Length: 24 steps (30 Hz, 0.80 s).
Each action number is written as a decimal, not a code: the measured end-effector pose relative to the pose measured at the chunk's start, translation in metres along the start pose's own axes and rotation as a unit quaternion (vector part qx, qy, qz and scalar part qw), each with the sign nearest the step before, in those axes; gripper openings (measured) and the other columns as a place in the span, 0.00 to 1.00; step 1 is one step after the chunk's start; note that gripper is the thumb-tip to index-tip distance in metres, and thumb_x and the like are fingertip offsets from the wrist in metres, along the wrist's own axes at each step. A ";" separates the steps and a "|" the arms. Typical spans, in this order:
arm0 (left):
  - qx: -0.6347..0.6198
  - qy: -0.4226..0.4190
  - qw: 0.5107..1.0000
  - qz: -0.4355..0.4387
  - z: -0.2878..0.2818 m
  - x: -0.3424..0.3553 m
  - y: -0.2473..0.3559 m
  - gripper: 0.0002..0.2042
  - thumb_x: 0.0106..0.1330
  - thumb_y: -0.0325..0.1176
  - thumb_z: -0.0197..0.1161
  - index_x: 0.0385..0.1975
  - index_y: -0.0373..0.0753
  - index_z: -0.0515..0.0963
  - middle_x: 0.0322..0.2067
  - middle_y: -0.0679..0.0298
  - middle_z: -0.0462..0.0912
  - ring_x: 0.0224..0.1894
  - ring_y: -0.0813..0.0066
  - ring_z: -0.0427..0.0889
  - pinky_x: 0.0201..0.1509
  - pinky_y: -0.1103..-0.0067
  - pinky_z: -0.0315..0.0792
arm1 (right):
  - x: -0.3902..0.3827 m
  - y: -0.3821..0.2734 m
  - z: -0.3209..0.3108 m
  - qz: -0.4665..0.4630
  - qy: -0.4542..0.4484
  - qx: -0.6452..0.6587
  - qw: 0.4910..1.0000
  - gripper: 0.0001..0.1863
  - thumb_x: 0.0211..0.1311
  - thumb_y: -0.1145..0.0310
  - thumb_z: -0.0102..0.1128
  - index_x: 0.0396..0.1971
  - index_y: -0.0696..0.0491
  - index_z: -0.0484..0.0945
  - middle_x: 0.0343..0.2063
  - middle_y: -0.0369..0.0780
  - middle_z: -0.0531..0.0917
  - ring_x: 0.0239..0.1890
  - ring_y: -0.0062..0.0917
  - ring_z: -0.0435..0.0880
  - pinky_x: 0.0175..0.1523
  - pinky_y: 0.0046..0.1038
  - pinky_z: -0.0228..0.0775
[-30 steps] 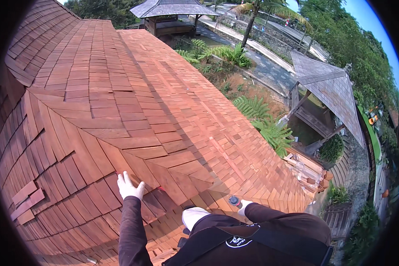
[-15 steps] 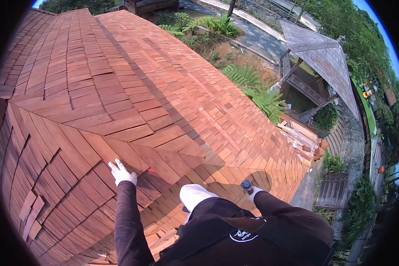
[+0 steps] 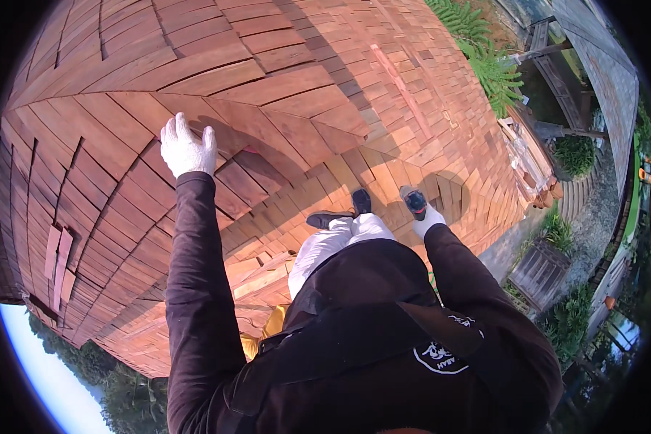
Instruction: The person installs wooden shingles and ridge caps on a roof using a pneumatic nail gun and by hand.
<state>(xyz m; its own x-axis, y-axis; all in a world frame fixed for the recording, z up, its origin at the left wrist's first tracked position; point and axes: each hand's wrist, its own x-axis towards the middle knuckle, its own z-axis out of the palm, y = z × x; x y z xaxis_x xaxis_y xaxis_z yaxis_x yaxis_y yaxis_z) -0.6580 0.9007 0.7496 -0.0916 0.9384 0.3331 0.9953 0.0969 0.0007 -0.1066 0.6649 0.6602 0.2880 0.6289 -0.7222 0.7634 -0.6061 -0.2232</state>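
My left hand (image 3: 188, 150), in a white glove, is over the wooden roof shingles (image 3: 134, 116) beside the angled row along the hip. Its fingers are apart and slightly bent, with nothing in them. Whether the fingertips touch the wood I cannot tell. A shadow falls on the shingles to the right of the hand. My right hand (image 3: 430, 219), also gloved, is closed round a dark handheld tool (image 3: 414, 201) with a red detail. The tool's exact kind is unclear from above. It is held out to the right of my legs, above the lower shingles.
My dark shoes (image 3: 330, 218) stand on the shingled slope. Loose shingles (image 3: 264, 271) lie left of my legs, by a yellow item (image 3: 271, 325). Narrow loose strips (image 3: 59, 260) rest at far left. Stacked wood in plastic (image 3: 524, 155) sits near the right roof edge; ground lies below.
The view has tilted down, showing more of my legs and shoes. My left hand, flatter on the shingles before, now has its fingers more bent. The tool in my right hand shows more fully.
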 end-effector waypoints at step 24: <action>-0.064 0.008 0.996 0.068 0.038 0.040 0.120 0.20 0.52 0.43 0.66 0.43 0.41 0.85 0.46 0.57 0.83 0.54 0.49 0.74 0.61 0.55 0.66 | 0.099 0.045 0.014 0.034 -0.145 -0.120 0.982 0.29 0.49 0.63 0.69 0.55 0.51 0.78 0.48 0.50 0.87 0.56 0.43 0.85 0.61 0.38 0.75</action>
<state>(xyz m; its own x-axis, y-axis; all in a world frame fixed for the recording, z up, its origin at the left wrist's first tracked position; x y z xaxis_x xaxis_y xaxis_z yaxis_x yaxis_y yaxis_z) -0.5431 0.9628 0.7269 0.0433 0.9346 0.3532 0.9945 -0.0741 0.0742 -0.0521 0.6932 0.5701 0.1936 0.4047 -0.8937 0.8724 -0.4877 -0.0318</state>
